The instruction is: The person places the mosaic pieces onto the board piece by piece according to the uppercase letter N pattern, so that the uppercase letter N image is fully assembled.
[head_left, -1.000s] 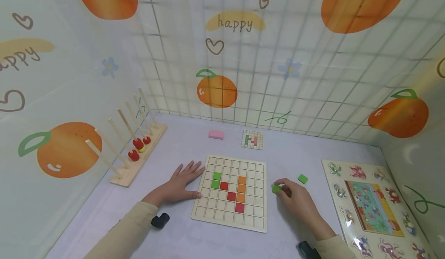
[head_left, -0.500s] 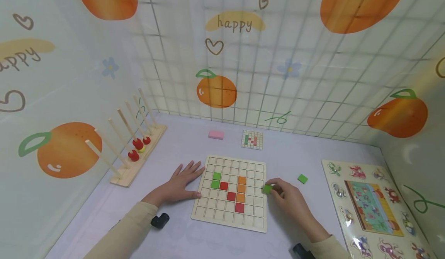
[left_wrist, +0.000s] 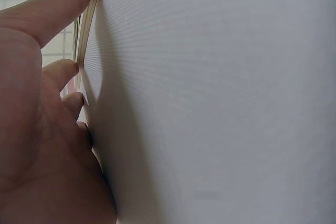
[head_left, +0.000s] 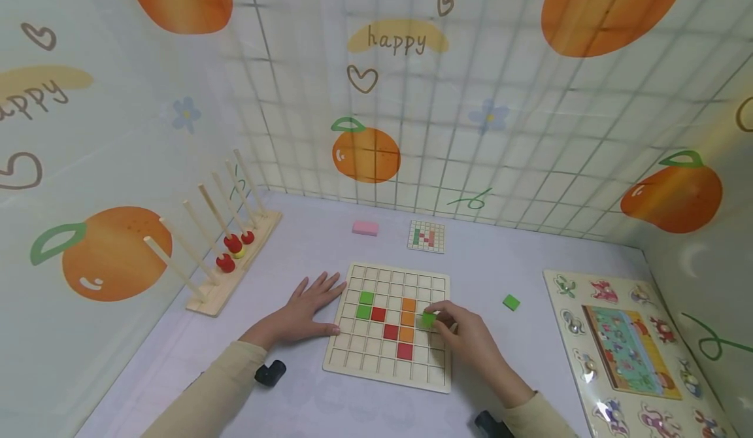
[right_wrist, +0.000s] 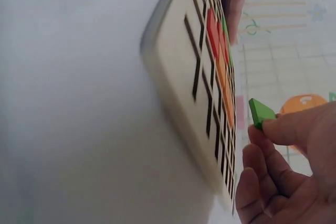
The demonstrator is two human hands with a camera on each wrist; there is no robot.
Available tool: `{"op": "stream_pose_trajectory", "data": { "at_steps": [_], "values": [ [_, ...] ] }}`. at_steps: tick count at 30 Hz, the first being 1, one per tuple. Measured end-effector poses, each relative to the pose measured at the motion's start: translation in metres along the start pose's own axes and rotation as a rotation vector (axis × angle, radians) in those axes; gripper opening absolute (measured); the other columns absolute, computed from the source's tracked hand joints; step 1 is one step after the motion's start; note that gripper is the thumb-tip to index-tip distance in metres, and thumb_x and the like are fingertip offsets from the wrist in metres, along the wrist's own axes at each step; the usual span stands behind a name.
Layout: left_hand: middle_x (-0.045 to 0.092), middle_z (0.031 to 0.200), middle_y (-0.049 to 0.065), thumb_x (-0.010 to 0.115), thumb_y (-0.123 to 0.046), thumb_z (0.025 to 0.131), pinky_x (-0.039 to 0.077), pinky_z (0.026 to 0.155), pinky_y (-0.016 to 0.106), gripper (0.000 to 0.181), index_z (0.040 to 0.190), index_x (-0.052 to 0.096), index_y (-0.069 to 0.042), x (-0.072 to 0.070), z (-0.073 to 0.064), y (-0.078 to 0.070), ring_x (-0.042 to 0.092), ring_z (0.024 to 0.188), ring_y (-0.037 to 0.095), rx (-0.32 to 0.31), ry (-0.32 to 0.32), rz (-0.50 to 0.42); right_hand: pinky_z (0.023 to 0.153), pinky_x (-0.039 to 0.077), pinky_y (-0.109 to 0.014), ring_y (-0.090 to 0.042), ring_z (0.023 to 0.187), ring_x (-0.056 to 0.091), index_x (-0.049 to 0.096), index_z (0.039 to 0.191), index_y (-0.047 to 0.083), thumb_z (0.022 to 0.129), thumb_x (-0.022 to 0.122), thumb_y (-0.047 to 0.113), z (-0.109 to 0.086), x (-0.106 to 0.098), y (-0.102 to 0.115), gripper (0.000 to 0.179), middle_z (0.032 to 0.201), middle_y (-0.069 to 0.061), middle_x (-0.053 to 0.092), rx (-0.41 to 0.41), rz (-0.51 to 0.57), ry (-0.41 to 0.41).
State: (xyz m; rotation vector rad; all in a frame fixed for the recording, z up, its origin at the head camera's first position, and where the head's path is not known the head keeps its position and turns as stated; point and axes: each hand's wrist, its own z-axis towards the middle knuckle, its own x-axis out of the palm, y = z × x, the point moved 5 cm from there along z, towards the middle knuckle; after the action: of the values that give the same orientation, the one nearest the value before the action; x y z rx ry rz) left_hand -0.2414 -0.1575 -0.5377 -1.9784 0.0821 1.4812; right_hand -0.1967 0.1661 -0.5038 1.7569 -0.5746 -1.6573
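Note:
A wooden grid board [head_left: 360, 361] lies at the middle of the table, holding two green, three red and three orange square tiles. My right hand [head_left: 470, 340] pinches a green tile [head_left: 429, 320] between thumb and fingers, over the right part of the board; in the right wrist view the tile [right_wrist: 261, 113] is tilted above the grid. The left hand [head_left: 306, 310] lies flat with fingers spread at the board's left edge, its thumb and index fingertips right at the rim. In the left wrist view the left hand [left_wrist: 31, 103] reaches along the board's side.
Another green tile [head_left: 511, 303] lies right of the board. Behind it are a small pattern card [head_left: 440, 247] and a pink block [head_left: 365, 229]. A peg stand with beads [head_left: 220, 294] is at left, an animal puzzle board [head_left: 588, 359] at right. A black object [head_left: 270, 374] sits by the left wrist.
My right hand has moved left with the green tile, from beside the board to over its right columns. The left hand has stayed still.

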Motion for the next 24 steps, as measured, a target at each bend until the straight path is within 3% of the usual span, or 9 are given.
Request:
{"op": "stream_pose_trajectory", "data": {
  "at_steps": [17, 24],
  "values": [
    [0.013, 0.171, 0.003, 0.07, -0.062, 0.087, -0.006, 0.124, 0.058, 0.097, 0.163, 0.026, -0.022, 0.0, 0.0, 0.001, -0.001, 0.157, 0.029, -0.004, 0.001, -0.005, 0.062, 0.051, -0.022, -0.003, 0.072, 0.056, 0.072, 0.114, 0.021, 0.095, 0.07, 0.008, 0.008, 0.035, 0.041, 0.023, 0.086, 0.011, 0.067, -0.201, 0.03, 0.069],
    [0.011, 0.171, 0.002, 0.069, -0.064, 0.087, -0.006, 0.124, 0.057, 0.097, 0.163, 0.026, -0.022, 0.001, 0.0, 0.003, -0.001, 0.157, 0.029, 0.001, 0.007, -0.005, 0.076, 0.055, -0.028, -0.005, 0.081, 0.059, 0.073, 0.115, 0.02, 0.095, 0.07, 0.009, 0.011, 0.05, 0.055, 0.022, 0.099, 0.008, 0.071, -0.241, 0.01, 0.095]
  ]
}}
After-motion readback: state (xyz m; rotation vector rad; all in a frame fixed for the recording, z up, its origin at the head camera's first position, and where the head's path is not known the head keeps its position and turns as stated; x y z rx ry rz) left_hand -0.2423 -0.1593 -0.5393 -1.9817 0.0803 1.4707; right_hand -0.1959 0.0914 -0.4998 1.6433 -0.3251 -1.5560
